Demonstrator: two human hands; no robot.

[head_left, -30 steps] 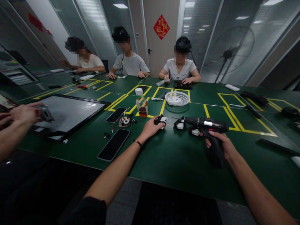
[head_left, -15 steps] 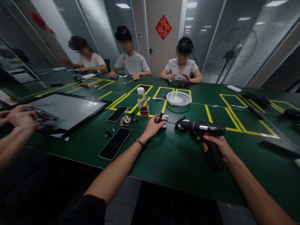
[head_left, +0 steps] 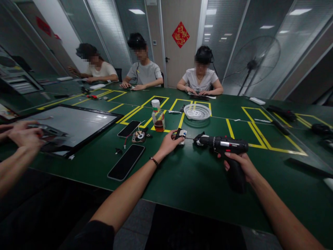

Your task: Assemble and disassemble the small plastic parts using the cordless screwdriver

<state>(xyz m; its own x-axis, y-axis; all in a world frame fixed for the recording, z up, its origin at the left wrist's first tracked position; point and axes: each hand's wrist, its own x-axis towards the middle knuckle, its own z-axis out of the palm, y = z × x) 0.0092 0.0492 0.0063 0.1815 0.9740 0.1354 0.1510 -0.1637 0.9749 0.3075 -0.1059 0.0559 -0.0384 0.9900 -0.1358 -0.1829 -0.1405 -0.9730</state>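
Drill [head_left: 231,145], clasped by the right hand [head_left: 246,163], is pointing at the block [head_left: 182,132] pinched within the left hand [head_left: 167,143], its progress unclear.

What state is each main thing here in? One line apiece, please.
Black-and-white part, in left hand
Drill, in right hand, bit towards part; running, cannot tell
Bottle, upright, capped, partly full
Near phone, flat, screen dark
Far phone, flat, screen dark
Basket, upright
Door, shut

Dim overall, glowing ceiling lights [head_left: 136,11], stretched edges
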